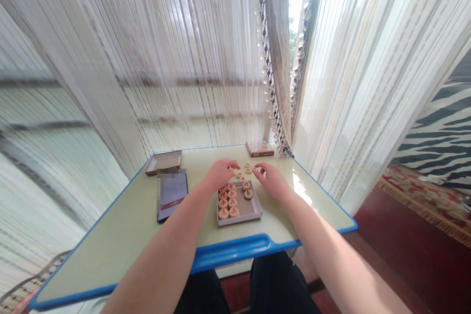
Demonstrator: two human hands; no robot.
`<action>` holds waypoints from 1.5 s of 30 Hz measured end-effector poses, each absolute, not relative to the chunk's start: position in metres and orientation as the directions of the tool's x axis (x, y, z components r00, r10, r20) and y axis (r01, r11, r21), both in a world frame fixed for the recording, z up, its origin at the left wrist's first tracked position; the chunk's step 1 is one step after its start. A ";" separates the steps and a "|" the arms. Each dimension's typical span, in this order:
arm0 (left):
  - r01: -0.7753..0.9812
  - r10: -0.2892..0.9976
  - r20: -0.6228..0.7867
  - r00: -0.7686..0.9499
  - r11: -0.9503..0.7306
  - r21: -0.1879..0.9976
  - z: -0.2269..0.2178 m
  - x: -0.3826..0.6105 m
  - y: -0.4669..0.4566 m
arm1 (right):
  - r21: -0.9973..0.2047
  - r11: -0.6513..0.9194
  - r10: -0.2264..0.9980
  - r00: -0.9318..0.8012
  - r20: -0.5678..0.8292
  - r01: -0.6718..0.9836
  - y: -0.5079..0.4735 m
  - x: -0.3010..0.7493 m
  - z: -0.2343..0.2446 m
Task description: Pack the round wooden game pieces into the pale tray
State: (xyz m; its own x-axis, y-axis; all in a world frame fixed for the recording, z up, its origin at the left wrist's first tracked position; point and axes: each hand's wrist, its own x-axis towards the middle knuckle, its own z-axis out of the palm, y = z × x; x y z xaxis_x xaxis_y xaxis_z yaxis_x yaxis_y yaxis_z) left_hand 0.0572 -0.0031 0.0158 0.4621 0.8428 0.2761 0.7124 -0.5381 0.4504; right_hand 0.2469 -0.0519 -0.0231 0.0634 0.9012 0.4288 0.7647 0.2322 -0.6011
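Observation:
A shallow grey box (253, 211) lies on a pale green table with a blue rim (235, 250). Several round wooden game pieces with red marks (228, 201) sit in rows in the box's left half, and two more (247, 190) lie near its far edge. Loose pieces (246, 169) lie on the table just beyond the box. My left hand (221, 172) rests above the box's far left corner, fingers curled over the loose pieces. My right hand (270, 177) is at the box's far right, fingertips pinched beside the loose pieces. What either hand holds is too small to make out.
A dark phone (172, 195) lies left of the box. A flat box lid (164, 162) sits at the table's far left corner, a small wooden box (260, 148) at the far edge. Sheer curtains (191, 59) hang close behind. A patterned rug (423, 196) lies to the right.

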 end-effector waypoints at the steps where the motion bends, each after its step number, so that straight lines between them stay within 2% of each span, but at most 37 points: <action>1: 0.734 0.854 0.297 0.427 -0.519 0.437 0.014 0.055 0.000 | -0.568 0.225 0.888 0.073 0.454 0.791 -0.048 0.249 -0.025; 5: 0.823 0.913 0.241 0.329 -0.403 0.401 0.008 0.049 0.008 | -0.399 0.227 0.877 -0.009 0.480 0.888 -0.033 0.252 -0.036; 9: 0.848 0.938 0.138 0.319 -0.348 0.400 0.008 0.049 0.009 | -0.347 0.218 0.910 -0.061 0.410 0.912 -0.025 0.252 -0.043; 16: 0.830 0.936 0.179 0.303 -0.351 0.433 0.007 0.047 0.010 | -0.336 0.283 0.879 -0.103 0.465 0.898 -0.028 0.255 -0.043; 21: 0.790 0.903 0.229 0.363 -0.429 0.438 0.009 0.050 0.007 | -0.340 0.371 0.833 -0.148 0.533 0.864 -0.027 0.254 -0.043; 34: 0.768 0.857 0.260 0.445 -0.514 0.383 0.007 0.058 0.004 | -0.353 0.341 0.862 -0.139 0.488 0.871 -0.032 0.250 -0.041; 40: 0.764 0.856 0.254 0.450 -0.517 0.386 0.011 0.059 -0.001 | -0.426 0.347 0.879 -0.132 0.457 0.836 -0.032 0.251 -0.040; 45: 0.762 0.853 0.251 0.458 -0.522 0.385 0.014 0.058 -0.005 | -0.390 0.304 0.874 -0.092 0.477 0.869 -0.032 0.253 -0.039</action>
State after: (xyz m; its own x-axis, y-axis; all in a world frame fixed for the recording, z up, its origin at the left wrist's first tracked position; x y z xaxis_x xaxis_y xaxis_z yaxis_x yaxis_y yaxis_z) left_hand 0.0581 -0.0045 0.0140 0.4576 0.8530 0.2508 0.7616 -0.5216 0.3846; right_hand 0.2527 -0.0316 -0.0394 -0.0918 0.8744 0.4765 0.8694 0.3036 -0.3898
